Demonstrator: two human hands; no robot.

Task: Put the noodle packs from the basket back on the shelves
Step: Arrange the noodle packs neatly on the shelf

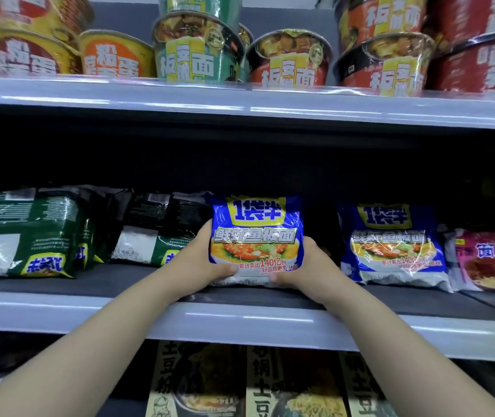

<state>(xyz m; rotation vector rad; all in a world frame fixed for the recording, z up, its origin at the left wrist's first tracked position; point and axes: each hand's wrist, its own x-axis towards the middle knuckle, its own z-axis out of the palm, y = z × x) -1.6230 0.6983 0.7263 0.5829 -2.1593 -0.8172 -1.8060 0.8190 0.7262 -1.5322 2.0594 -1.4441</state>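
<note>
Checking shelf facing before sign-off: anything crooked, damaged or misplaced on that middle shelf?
Nothing looks damaged or spilled. One oddity: the green packs at the left of the middle shelf show their printed backs, while the blue pack held by the left hand and right hand faces front, like its twin.

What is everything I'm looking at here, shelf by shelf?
Noodle bowls: about ten in view, yellow, orange, green, red and black; top shelf, some stacked.
Green-black packs: at least two piles, dark green and black; middle shelf, left.
Held blue pack: one, blue and yellow; middle shelf centre, upright between both hands.
Second blue pack: one, same design; middle shelf, to the right of the held one.
Pink pack: one, pink; middle shelf, far right.
Beige boxes: three or so, beige and black; bottom shelf.
Left hand: grips the held pack's left edge.
Right hand: grips its right edge.
</note>
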